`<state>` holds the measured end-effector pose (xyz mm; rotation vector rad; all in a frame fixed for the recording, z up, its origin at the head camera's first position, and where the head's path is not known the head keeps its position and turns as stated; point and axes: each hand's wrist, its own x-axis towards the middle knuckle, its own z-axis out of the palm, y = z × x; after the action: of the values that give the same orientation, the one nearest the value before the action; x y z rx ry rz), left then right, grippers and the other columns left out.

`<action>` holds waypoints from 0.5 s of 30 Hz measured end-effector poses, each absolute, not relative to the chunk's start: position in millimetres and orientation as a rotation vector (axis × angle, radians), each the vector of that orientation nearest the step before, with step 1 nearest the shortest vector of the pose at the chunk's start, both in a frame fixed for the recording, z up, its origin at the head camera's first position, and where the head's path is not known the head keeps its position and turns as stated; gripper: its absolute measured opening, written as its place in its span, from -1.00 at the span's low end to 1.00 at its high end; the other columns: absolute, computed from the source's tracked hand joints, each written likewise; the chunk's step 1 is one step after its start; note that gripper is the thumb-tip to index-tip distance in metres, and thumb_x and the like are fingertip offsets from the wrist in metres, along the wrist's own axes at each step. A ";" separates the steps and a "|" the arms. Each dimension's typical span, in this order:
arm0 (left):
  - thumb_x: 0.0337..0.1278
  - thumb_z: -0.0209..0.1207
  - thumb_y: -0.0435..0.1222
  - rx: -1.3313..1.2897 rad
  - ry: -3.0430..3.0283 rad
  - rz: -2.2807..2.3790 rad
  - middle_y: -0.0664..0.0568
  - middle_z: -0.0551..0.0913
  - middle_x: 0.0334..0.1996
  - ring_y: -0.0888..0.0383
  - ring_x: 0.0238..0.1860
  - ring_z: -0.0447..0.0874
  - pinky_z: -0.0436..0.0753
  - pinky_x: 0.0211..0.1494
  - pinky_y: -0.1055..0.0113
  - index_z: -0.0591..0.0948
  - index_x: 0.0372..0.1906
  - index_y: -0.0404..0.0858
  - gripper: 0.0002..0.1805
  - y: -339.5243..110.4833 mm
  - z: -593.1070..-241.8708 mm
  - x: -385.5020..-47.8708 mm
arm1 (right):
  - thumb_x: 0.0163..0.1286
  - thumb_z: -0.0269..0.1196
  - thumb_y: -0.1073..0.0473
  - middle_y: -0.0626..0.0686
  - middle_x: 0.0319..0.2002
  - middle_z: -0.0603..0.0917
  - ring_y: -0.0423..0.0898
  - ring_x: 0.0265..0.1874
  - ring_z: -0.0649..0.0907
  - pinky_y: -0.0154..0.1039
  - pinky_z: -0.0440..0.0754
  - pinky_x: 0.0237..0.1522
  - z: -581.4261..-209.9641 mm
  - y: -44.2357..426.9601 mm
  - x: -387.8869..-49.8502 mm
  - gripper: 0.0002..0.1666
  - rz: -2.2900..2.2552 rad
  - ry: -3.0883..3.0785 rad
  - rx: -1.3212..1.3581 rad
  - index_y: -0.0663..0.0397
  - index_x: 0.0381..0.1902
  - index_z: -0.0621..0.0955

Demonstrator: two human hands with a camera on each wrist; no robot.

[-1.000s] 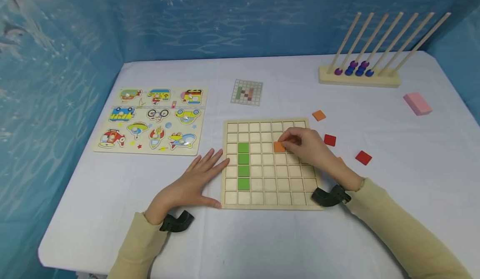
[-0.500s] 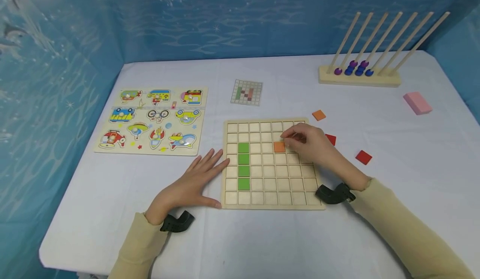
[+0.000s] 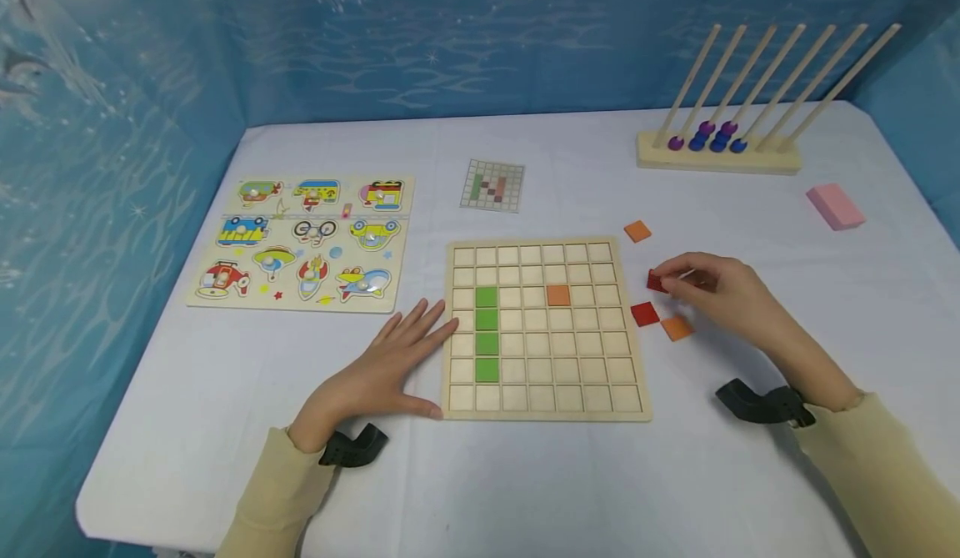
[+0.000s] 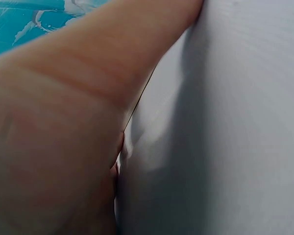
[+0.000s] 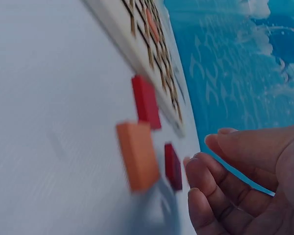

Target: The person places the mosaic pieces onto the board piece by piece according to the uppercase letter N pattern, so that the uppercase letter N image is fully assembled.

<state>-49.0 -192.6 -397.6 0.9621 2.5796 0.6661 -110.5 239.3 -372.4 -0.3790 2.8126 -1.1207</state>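
Observation:
A wooden grid board lies on the table with several green tiles in one column and an orange tile in another cell. My left hand rests flat with spread fingers, fingertips on the board's left edge. My right hand is over a dark red tile, partly covering it. In the right wrist view, thumb and fingers are bent but apart, and that red tile lies just beyond the fingertips. Closer to the board are another red tile and an orange tile.
Another orange tile lies above the right hand. A pattern card sits behind the board. A vehicle puzzle board is at left. A bead stand and a pink block stand at back right.
My right hand has left the orange tile in its cell and moved right to the loose red tile. The red and orange tiles beneath it have come into sight. My left hand stays put.

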 end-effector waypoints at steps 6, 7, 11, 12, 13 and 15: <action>-0.24 0.34 0.20 0.969 2.585 0.671 0.01 -0.26 0.48 0.07 0.43 -0.44 -0.32 0.37 0.03 -0.02 0.49 -0.11 0.20 -192.8 -398.0 -48.6 | 0.22 0.30 0.30 0.10 -0.25 0.63 -0.12 -0.38 0.51 -0.48 0.50 -0.46 -377.8 259.5 -100.4 -0.77 -1.055 2.803 -0.426 0.21 -0.14 0.64; -0.24 0.34 0.20 0.969 2.585 0.669 0.01 -0.26 0.48 0.07 0.43 -0.44 -0.32 0.37 0.03 -0.03 0.49 -0.11 0.20 -192.9 -398.1 -48.6 | 0.20 0.32 0.32 0.08 -0.26 0.63 -0.16 -0.39 0.51 -0.51 0.49 -0.44 -378.7 261.8 -99.8 -0.77 -1.042 2.800 -0.437 0.22 -0.15 0.65; -0.24 0.34 0.21 0.965 2.587 0.662 0.02 -0.27 0.48 0.07 0.43 -0.45 -0.32 0.37 0.03 -0.03 0.49 -0.10 0.20 -193.4 -398.5 -48.4 | 0.19 0.33 0.32 0.02 -0.32 0.62 -0.20 -0.44 0.48 -0.52 0.47 -0.43 -380.0 266.2 -98.0 -0.78 -1.020 2.781 -0.489 0.22 -0.18 0.66; -0.24 0.34 0.21 0.965 2.587 0.661 0.02 -0.27 0.48 0.07 0.43 -0.45 -0.32 0.37 0.03 -0.03 0.49 -0.10 0.20 -193.5 -398.6 -48.4 | 0.18 0.34 0.32 0.00 -0.34 0.61 -0.20 -0.45 0.48 -0.51 0.47 -0.43 -380.4 266.5 -97.6 -0.78 -1.017 2.778 -0.500 0.20 -0.18 0.66; -0.24 0.34 0.21 0.966 2.588 0.661 0.02 -0.27 0.48 0.07 0.43 -0.45 -0.32 0.37 0.03 -0.03 0.49 -0.09 0.20 -193.6 -398.7 -48.4 | 0.17 0.35 0.32 -0.02 -0.36 0.60 -0.20 -0.46 0.48 -0.49 0.47 -0.44 -380.6 266.7 -97.3 -0.78 -1.009 2.776 -0.515 0.18 -0.18 0.66; -0.24 0.34 0.21 0.969 2.587 0.665 0.02 -0.26 0.48 0.07 0.43 -0.45 -0.32 0.37 0.02 -0.03 0.49 -0.10 0.20 -193.7 -398.7 -48.4 | 0.12 0.39 0.32 -0.05 -0.38 0.56 -0.20 -0.46 0.46 -0.47 0.46 -0.46 -380.3 266.7 -96.0 -0.73 -0.978 2.774 -0.557 0.11 -0.17 0.67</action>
<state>-48.4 -193.7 -398.7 0.9690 2.5872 0.6651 -96.0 266.7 -380.3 -0.5569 2.7736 -0.9785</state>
